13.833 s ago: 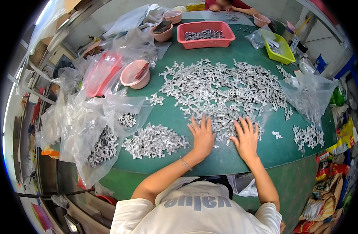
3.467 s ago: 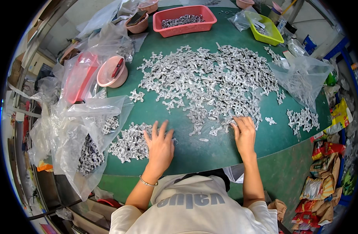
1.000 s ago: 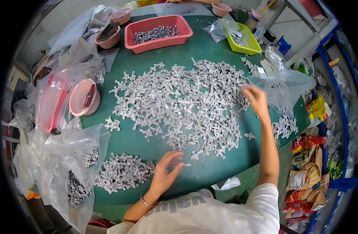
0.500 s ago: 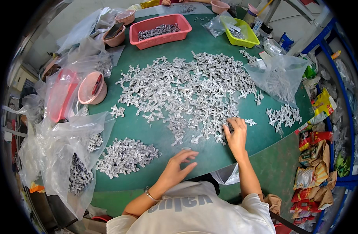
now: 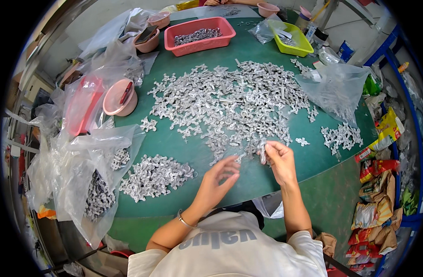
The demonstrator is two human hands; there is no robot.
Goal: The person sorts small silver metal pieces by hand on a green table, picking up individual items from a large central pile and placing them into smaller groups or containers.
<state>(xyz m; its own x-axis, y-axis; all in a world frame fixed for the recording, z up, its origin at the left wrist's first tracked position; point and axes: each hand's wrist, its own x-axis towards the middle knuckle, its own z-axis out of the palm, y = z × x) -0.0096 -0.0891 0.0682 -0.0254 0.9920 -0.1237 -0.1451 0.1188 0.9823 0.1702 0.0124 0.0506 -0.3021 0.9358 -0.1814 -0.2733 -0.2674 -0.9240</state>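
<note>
Picking, apparently: right hand (image 5: 282, 167) pinching silver-grey metal piece (image 5: 262, 151), near front edge, green surface (image 5: 250, 187); left hand (image 5: 215, 185) part-spread; next calls for steadiness.

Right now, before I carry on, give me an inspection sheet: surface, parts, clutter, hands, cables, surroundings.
Surface: dark green tabletop, largely covered.
Job's things: wide central heap of small grey metal-looking parts; smaller left heap and right cluster.
Clutter: clear plastic bag at right, more at left; round pink plastic bowl; rectangular pink plastic tub and yellow-green plastic tub at back.
Hands: right hand grips a grey metal-looking piece with its fingers; left hand open, nothing seen in it.
Cables: nothing seen.
Surroundings: another person's hand at far edge; colourful packages right.
</note>
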